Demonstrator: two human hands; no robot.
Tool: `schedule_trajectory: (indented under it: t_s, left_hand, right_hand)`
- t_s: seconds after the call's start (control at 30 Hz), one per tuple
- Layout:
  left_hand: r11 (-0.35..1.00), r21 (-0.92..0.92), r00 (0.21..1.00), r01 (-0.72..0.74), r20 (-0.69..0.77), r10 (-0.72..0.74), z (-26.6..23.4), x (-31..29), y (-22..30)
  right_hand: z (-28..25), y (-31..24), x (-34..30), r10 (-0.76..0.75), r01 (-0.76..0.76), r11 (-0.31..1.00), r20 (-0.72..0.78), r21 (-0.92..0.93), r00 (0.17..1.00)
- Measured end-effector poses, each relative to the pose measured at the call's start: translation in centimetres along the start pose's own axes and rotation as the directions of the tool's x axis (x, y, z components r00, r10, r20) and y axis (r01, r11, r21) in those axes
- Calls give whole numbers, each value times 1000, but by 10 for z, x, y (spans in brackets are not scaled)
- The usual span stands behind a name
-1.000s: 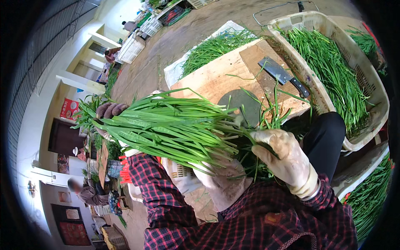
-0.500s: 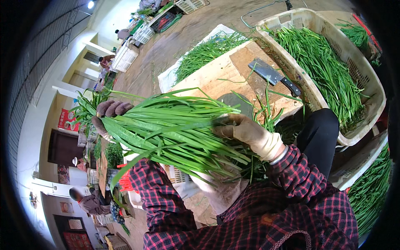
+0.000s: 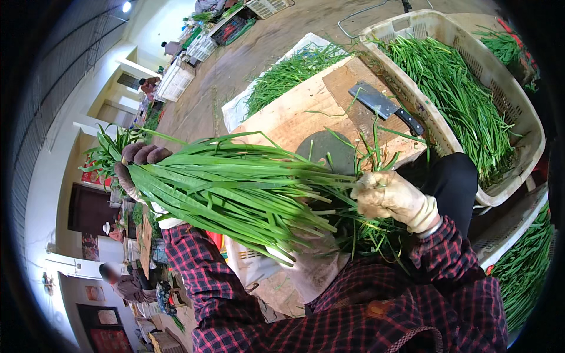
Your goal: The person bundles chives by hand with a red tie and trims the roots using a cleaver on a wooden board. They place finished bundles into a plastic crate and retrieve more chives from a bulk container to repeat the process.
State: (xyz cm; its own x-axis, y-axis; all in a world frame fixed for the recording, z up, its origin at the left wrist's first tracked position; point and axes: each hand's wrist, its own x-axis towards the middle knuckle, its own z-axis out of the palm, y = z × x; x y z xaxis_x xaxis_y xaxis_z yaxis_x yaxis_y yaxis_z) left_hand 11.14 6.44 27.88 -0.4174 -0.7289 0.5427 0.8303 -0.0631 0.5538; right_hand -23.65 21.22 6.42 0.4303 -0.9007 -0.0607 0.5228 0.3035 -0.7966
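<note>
Gripping a green leafy bunch [image 3: 235, 185] by its leafy end: left hand [image 3: 144, 162], dark-fingered glove, fingers wrapped round it. Bunch is held in the air over the lap, stem ends pointing right. Right hand [image 3: 391, 199], pale dirty glove, fingers drawn together at the stem ends; cannot tell what they pinch. Plaid sleeves [image 3: 203, 276] on both arms. Loose strands [image 3: 376, 150] just beyond right hand, by the edge of the wooden surface [image 3: 294, 112]. On that surface: round dark disc [image 3: 323, 150], black-handled cleaver [image 3: 375, 101] lying flat. Farther out, more greens [image 3: 291, 76] on a white sheet [image 3: 234, 115]. Right side: big pale crate [image 3: 445, 132] full of greens. Far left, a co-worker [image 3: 132, 286].
</note>
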Motion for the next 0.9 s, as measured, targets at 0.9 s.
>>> schedule_trajectory:
  t_s: [0.9]
  left_hand:
    - [996,-13,984,93,153,-90,-19,-4,-2]
  right_hand:
    - [84,-23,52,-696,433,43,284,-900,660]
